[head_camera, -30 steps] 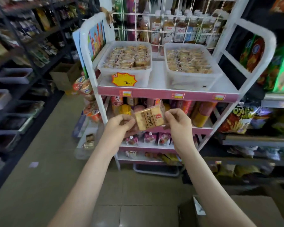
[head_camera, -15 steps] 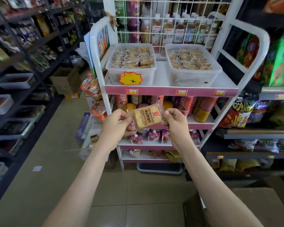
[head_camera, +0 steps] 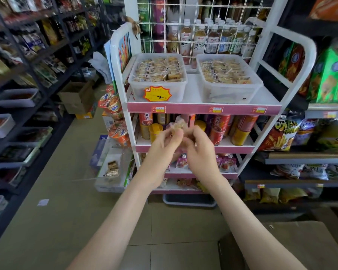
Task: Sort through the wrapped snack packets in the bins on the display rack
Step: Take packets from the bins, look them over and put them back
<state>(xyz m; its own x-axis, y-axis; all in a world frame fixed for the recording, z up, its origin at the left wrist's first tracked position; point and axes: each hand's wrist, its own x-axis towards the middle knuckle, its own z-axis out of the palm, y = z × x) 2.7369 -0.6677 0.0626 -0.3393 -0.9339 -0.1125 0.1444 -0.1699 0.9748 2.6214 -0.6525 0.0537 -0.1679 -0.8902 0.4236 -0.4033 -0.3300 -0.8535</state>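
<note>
The left hand (head_camera: 162, 148) and right hand (head_camera: 201, 152) meet before the rack's (head_camera: 187, 109) second shelf, fingers pinching one blurred packet (head_camera: 179, 124) between them. The left bin (head_camera: 176, 92) and right bin (head_camera: 230, 93) sit on the top shelf.

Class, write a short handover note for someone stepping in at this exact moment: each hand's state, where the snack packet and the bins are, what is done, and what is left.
Left hand: fingers pinch the snack packet at its left side.
Right hand: fingers curled on the packet's right side; blur hides the exact grip.
Packet: held in front of the rack's middle shelf, lower than both bins.
Left bin and right bin: side by side on the top shelf, both full of wrapped packets.
Done: one packet is out and in hand.
Left: probably place it in its proper bin, then go through the rest.
</note>
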